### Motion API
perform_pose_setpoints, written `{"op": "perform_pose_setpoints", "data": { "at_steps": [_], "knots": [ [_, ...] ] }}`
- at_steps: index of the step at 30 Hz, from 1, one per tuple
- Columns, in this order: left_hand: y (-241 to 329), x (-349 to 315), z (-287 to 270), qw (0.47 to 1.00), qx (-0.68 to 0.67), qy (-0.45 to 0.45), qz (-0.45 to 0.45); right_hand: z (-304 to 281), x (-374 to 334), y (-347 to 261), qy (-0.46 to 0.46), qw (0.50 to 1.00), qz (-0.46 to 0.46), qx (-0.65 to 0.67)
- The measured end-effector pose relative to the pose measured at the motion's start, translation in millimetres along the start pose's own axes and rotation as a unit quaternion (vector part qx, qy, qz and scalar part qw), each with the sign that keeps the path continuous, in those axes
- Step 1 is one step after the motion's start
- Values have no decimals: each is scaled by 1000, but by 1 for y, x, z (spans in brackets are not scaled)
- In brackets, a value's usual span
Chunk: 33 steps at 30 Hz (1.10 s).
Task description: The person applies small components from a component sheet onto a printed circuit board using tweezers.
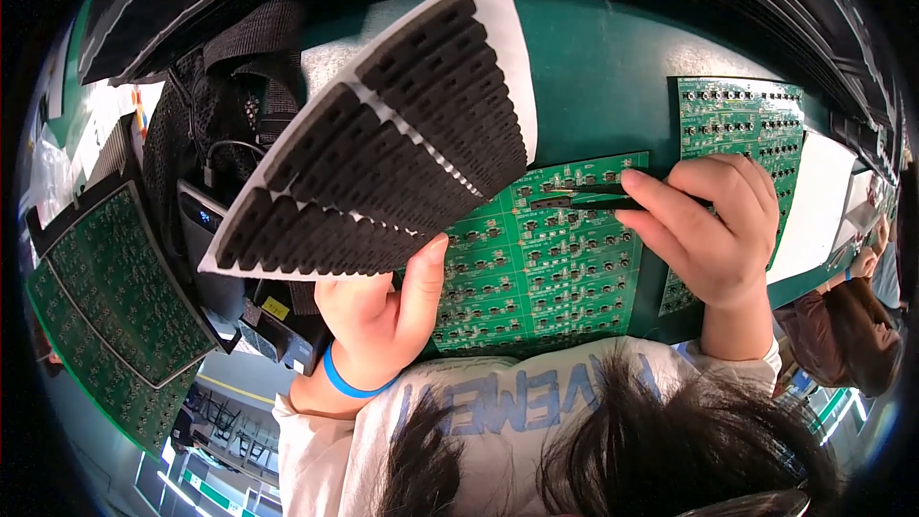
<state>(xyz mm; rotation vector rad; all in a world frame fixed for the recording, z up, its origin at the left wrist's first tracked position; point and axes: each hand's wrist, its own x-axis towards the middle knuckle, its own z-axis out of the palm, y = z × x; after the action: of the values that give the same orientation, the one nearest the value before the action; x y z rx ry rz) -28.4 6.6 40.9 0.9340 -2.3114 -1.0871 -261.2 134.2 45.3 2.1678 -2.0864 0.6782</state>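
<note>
"Looking from the middle of the view, where do you find the sheet of black foam strips (397, 163)?"

"It is toward 10 and 11 o'clock, raised above the green table (584, 67). Its long axis goes from about 7 o'clock up to about 1 o'clock, with a white corner at the upper end."

"And how is the left hand (373, 311)?"

"It is at 7 o'clock, and it carries this sheet at the lower edge. The thumb is lying in front; the other fingers are mostly hidden, so I cannot tell how they are spread."

"What does the right hand (723, 220) do?"

"At 3 o'clock, its thumb and forefinger are near each other, pinching dark tweezers (603, 202). These point to 9 o'clock, almost level, over the nearer circuit board (536, 278). A small dark piece (549, 202) is at the tips; whether they grip it, I cannot tell."

"Do you see some container?"

"At 10 o'clock stands a black mesh article (182, 115), similar to a bag; its contents are hidden. Toward 2 o'clock is a farther circuit board (713, 110), with white paper (814, 206) just beside it."
</note>
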Motion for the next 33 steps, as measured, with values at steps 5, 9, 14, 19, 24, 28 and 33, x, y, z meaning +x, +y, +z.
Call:
{"op": "perform_pose_setpoints", "data": {
  "at_steps": [5, 9, 14, 19, 24, 28, 33],
  "knots": [
    [-1, 0, 1, 1000, 9, -1, 8, -3, 0, 0, -5, 1000, 7, 1],
    [2, -1, 3, 1000, 9, -1, 3, -5, -2, 2, -11, 1000, 5, -10],
    [1, -1, 5, 1000, -2, -10, -3, -5, -4, 3, -10, 1000, 1, -10],
    [0, 2, 4, 1000, 7, 3, 16, -6, -2, 1, -3, 1000, -12, -24],
    [0, 0, 3, 1000, -1, -1, -1, -6, -1, 0, 3, 999, -22, -31],
    [-1, -1, 3, 1000, -3, -6, 2, -9, 0, 4, -7, 999, -18, -28],
    [-3, -1, 0, 1000, 4, -3, 8, -7, 4, 1, -20, 1000, -5, -12]
  ]
}}
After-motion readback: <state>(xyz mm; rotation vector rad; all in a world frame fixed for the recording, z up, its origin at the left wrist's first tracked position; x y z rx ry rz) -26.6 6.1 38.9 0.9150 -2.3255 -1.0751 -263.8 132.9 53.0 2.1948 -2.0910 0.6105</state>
